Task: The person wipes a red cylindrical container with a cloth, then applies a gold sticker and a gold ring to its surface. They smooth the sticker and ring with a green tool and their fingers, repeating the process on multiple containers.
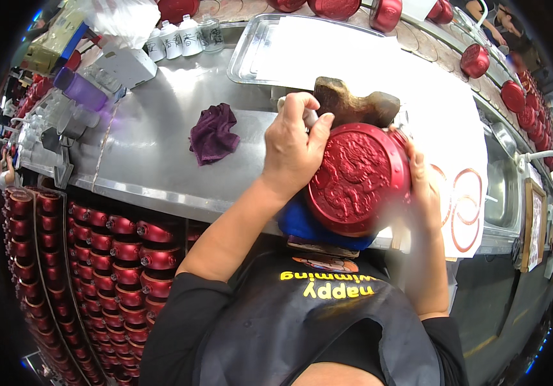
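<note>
A round, dark red vessel (358, 174) with raised relief patterns on its face is tilted toward me at the bench's front edge. My right hand (422, 182) grips its right side, fingers over the rim. At the upper left rim is my left hand (297, 145), its fingers bent round a small white thing (308, 117) that they mostly hide. Just beyond the vessel stands a worn brown wooden block (353, 103) with a dip in its top. Under the vessel's lower edge shows a blue cloth or pad (315, 226).
A crumpled purple cloth (214, 133) lies on the steel bench (154, 151). Farther back are a metal tray (241, 64) and several small bottles (190, 37). Reddish rings (466, 209) lie at the right, before a sink (501, 183). Stacked red vessels (122, 270) fill the lower left.
</note>
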Tool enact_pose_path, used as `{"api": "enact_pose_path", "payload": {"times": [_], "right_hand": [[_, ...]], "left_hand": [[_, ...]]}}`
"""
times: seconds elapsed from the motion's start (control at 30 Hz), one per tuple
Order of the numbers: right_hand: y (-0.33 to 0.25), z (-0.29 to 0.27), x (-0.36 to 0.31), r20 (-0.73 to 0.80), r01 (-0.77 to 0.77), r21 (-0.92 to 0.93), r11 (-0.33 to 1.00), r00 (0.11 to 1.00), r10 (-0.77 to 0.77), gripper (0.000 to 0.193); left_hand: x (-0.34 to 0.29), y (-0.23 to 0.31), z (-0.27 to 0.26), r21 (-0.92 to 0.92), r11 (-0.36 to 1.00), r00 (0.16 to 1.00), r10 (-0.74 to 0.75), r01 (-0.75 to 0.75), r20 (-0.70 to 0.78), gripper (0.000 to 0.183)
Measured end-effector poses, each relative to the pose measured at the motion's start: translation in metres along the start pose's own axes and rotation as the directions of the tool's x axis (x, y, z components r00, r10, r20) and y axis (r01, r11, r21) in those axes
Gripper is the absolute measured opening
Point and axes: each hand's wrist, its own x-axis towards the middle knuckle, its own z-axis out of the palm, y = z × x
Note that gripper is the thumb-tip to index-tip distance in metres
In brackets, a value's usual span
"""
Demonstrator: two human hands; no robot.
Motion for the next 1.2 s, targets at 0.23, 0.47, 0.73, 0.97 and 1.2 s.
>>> {"api": "enact_pose_path", "payload": {"times": [0.23,0.47,0.73,0.97,1.2], "right_hand": [[-0.003,0.014,-0.007,-0.063,-0.129,0.383,0.915,0.984,0.165,0.058],[-0.023,0.023,-0.002,0.023,-0.085,0.452,0.888,0.996,0.083,0.051],[-0.028,0.014,-0.001,0.207,0.359,-0.387,0.849,0.931,-0.299,0.044],[0.0,-0.057,0.061,-0.046,0.219,-0.704,0.676,0.935,-0.351,0.042],[0.042,-0.095,0.129,-0.066,0.062,-0.836,0.546,0.975,-0.211,0.04]], "left_hand": [[-0.049,0.062,-0.034,0.087,0.944,0.841,0.239,-0.319,0.485,0.118],[-0.023,0.04,-0.027,-0.567,0.793,0.903,0.051,0.222,0.426,0.09],[-0.021,0.015,-0.018,-0.832,0.332,0.872,-0.372,0.444,0.317,0.053],[-0.023,0.014,-0.028,-0.439,0.855,0.947,-0.165,0.277,0.276,0.078],[-0.02,0.016,-0.027,-0.269,0.896,0.888,-0.23,0.353,0.398,0.075]]}}
